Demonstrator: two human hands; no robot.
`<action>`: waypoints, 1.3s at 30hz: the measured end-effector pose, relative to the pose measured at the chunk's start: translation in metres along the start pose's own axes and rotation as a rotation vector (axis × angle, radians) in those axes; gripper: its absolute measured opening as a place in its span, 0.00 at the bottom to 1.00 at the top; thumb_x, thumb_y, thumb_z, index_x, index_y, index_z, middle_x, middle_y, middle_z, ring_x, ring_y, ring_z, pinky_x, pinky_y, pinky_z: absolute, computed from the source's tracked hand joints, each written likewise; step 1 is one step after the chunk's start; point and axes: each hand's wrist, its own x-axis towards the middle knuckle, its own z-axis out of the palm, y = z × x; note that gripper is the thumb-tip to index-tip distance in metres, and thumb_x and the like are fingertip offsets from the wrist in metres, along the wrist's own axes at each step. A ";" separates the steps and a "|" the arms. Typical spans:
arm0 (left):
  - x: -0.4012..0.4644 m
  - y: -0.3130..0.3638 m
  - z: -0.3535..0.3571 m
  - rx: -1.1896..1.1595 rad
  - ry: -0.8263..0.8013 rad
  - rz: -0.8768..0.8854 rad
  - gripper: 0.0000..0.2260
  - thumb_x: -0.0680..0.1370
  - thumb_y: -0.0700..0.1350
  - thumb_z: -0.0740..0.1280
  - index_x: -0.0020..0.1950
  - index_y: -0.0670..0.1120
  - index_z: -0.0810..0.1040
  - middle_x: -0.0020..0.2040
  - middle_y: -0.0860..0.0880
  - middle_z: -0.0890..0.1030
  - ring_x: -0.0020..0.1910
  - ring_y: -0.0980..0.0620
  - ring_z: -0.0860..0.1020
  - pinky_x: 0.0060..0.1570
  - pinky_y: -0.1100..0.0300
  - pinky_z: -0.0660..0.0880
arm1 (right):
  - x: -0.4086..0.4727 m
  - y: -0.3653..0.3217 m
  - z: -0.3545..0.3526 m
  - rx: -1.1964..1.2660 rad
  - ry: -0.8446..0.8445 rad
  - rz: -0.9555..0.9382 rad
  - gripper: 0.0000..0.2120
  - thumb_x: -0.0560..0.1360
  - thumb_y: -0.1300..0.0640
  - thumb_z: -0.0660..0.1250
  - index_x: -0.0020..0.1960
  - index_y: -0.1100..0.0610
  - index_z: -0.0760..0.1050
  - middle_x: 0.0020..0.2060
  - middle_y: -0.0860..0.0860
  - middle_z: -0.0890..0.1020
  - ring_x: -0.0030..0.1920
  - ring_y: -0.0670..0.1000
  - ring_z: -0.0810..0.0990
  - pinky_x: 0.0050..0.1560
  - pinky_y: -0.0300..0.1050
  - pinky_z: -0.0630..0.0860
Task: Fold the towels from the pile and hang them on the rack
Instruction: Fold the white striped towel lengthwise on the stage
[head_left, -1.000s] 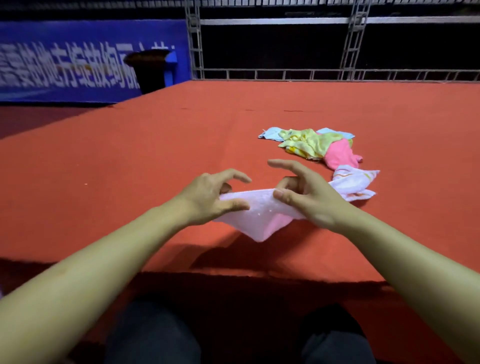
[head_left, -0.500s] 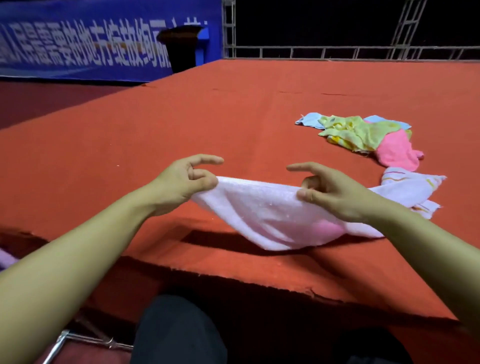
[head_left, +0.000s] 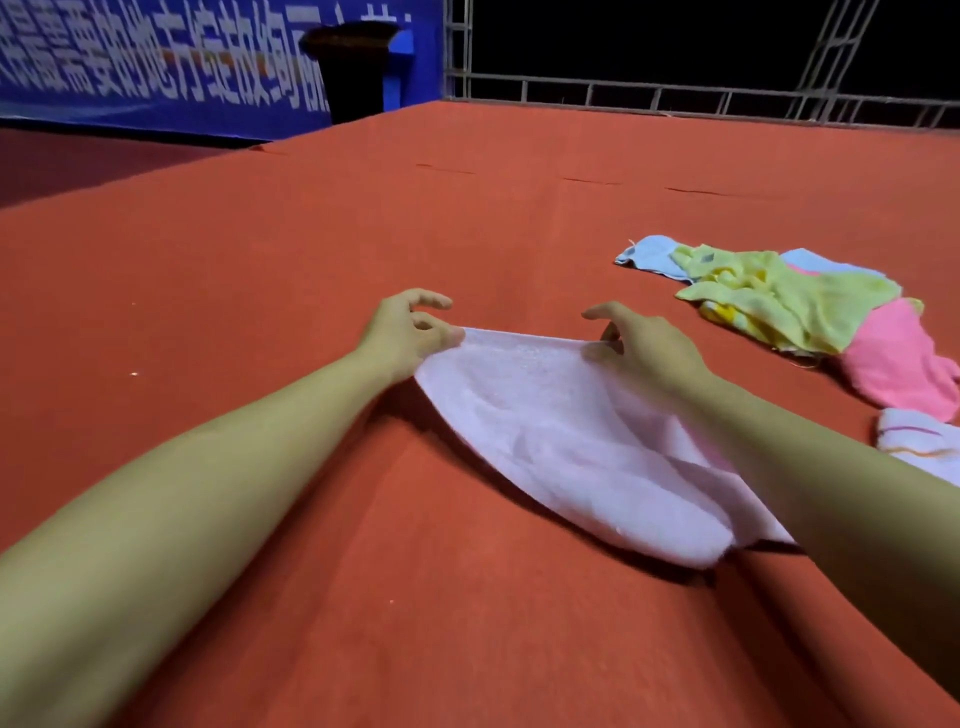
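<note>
Both hands pinch the far edge of one pale pink towel (head_left: 566, 441): left hand (head_left: 402, 335) at its left corner, right hand (head_left: 644, 348) at its right, whose forearm hides the towel's right side. It sags onto the red carpeted platform (head_left: 260, 270). Four towels make the pile (head_left: 789, 306) (blue, yellow-green, pink, plus a striped white one cut off at the frame edge).

pale pink towel (head_left: 566, 441) lowered onto red surface (head_left: 311, 234), both hands farther forward

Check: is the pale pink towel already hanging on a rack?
No: the pale pink towel lies partly on the red surface, its far edge pinched by the left hand and right hand; no rack shows.
</note>
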 end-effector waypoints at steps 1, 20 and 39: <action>0.012 -0.004 0.005 0.023 -0.010 -0.009 0.17 0.72 0.37 0.76 0.58 0.45 0.75 0.36 0.51 0.83 0.32 0.62 0.79 0.38 0.69 0.75 | 0.008 0.004 0.006 -0.010 -0.003 0.019 0.22 0.77 0.48 0.66 0.69 0.44 0.68 0.50 0.46 0.81 0.52 0.54 0.79 0.48 0.51 0.76; -0.170 0.036 0.099 0.405 -0.428 0.493 0.27 0.68 0.57 0.77 0.64 0.59 0.72 0.52 0.65 0.80 0.56 0.64 0.75 0.58 0.64 0.71 | -0.152 -0.018 -0.017 0.347 0.150 0.025 0.20 0.75 0.55 0.71 0.65 0.45 0.72 0.41 0.36 0.80 0.41 0.42 0.75 0.43 0.38 0.69; -0.208 0.026 0.119 0.186 -0.178 0.334 0.23 0.78 0.37 0.64 0.71 0.51 0.67 0.44 0.56 0.81 0.41 0.61 0.74 0.49 0.65 0.70 | -0.216 -0.024 -0.025 0.501 0.098 -0.076 0.30 0.72 0.58 0.72 0.70 0.40 0.67 0.44 0.41 0.81 0.43 0.43 0.79 0.47 0.33 0.73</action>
